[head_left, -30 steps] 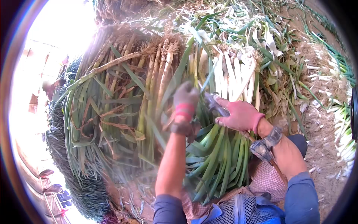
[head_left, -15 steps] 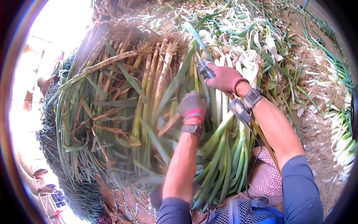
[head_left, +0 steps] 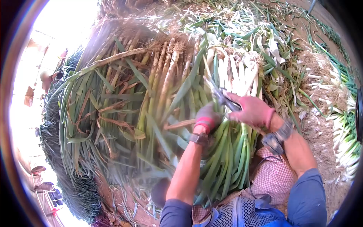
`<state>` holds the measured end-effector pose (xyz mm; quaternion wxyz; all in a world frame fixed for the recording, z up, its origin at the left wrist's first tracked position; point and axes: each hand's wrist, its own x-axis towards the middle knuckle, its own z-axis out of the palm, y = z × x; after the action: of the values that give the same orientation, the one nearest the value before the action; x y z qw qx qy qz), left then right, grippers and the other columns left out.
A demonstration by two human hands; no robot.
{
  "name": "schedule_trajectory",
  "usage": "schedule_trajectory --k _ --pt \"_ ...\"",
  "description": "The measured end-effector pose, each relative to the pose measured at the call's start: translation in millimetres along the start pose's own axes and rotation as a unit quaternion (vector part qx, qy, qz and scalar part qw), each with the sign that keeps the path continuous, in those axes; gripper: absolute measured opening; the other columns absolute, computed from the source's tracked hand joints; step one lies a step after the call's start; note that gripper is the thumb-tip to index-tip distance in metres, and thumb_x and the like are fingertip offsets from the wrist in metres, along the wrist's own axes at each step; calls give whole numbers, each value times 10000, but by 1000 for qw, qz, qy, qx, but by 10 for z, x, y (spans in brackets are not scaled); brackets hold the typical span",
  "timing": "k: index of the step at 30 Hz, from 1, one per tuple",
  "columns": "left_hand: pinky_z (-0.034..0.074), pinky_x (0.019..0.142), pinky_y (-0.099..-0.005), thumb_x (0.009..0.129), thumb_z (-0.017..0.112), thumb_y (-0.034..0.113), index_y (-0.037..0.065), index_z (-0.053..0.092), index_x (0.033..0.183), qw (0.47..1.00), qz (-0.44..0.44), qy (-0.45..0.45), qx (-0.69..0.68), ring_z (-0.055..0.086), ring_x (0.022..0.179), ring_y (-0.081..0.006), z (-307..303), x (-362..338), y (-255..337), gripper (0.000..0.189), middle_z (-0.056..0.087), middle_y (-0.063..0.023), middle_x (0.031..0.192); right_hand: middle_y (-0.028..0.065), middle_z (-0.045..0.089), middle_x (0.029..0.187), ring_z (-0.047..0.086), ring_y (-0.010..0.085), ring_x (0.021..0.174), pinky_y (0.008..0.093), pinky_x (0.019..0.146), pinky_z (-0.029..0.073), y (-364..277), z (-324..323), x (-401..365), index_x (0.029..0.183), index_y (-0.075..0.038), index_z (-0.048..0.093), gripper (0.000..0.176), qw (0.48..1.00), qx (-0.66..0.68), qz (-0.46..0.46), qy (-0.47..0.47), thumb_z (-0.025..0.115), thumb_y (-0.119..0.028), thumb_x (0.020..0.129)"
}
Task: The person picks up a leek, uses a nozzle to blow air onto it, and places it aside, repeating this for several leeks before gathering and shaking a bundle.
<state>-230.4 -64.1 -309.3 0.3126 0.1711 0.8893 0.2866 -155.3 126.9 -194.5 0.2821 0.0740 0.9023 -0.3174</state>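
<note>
My left hand (head_left: 207, 116), in a grey and red glove, is closed around a leek (head_left: 207, 68) amid the green leaves; the fingertips are partly hidden. My right hand (head_left: 252, 109), in a red glove, grips a metal air blow gun (head_left: 223, 99), its thin nozzle pointing up and left towards the leek stalks. A dark fitting (head_left: 273, 143) hangs below the right wrist, by a hose. Right under both hands lie cleaned leeks (head_left: 238, 73) with white shanks, their green leaves (head_left: 227, 159) trailing towards me. Brown-skinned leeks (head_left: 160, 72) lie to the left.
Stripped leaves and peelings (head_left: 242, 26) cover the ground beyond the leeks. At the right lies another row of white-stemmed leeks (head_left: 346, 140). A large stack of leeks (head_left: 75, 181) stands at the left. My checked clothing (head_left: 270, 176) and a blue mesh piece (head_left: 242, 213) show below.
Both hands have moved. My right hand came down and towards me with the air blow gun; my left shifted right and slightly down, bringing the two hands closer together.
</note>
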Motion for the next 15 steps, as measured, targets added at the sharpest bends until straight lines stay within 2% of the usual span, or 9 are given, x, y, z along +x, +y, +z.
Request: schedule_trajectory --k 3,4,5,6,8,10,12,14,15 --pt "529 1040 -490 917 685 142 -7 650 1360 996 40 -48 -58 685 1202 -459 308 -81 -107 469 721 -308 1250 233 766 1020 751 380 930 469 889 567 299 285 -268 1650 -123 430 885 993 -6 -79 88 730 -497 907" --pt "541 1012 -507 933 667 151 3 651 1370 990 41 -106 -83 702 1159 -465 322 -167 -62 462 729 -308 1216 248 764 1053 750 404 971 478 912 566 267 285 -347 1644 -117 439 883 986 -21 -101 128 735 -496 905" --pt "545 998 -516 945 662 169 6 651 1370 992 58 -98 -56 706 1140 -469 424 -267 -45 455 735 -305 1194 270 748 1144 731 433 1061 482 964 557 244 240 -479 1632 -105 456 878 996 -31 -16 82 745 -497 901" --pt "549 985 -524 957 657 186 9 651 1371 993 74 -89 -28 710 1122 -473 567 -363 -48 450 740 -303 1172 270 748 1144 731 433 1061 482 964 557 253 268 -514 1632 -105 456 878 996 -32 -18 81 745 -497 901" --pt "543 986 -538 985 652 248 29 625 1413 988 62 -134 46 705 1128 -471 541 -628 119 481 734 -303 1182 265 756 1109 734 429 1048 473 955 560 323 399 -573 1634 -100 451 889 996 -6 -75 46 750 -505 901" --pt "535 996 -543 998 644 278 26 632 1384 986 84 -138 45 702 1137 -465 551 -762 115 461 731 -295 1199 247 770 1017 747 424 982 485 925 566 215 423 -576 1648 -106 427 896 988 -30 -130 74 747 -498 908" --pt "545 997 -521 984 677 322 51 625 1430 990 86 -109 24 713 1126 -449 614 -819 12 525 742 -277 1185 226 773 940 755 409 936 482 902 573 86 291 -509 1657 -116 416 891 998 -48 -22 38 739 -491 916" --pt "555 997 -498 970 711 366 76 618 1477 993 88 -79 3 724 1115 -433 647 -822 -75 591 753 -260 1171 218 769 922 762 379 935 460 898 578 211 374 -338 1657 -126 422 879 992 -51 -8 119 726 -505 924" --pt "558 988 -497 973 702 368 83 643 1446 994 80 -72 2 728 1103 -425 545 -854 -60 555 756 -252 1167 219 771 935 760 387 943 468 908 575 130 331 -367 1656 -126 423 878 993 -47 8 103 725 -505 924"
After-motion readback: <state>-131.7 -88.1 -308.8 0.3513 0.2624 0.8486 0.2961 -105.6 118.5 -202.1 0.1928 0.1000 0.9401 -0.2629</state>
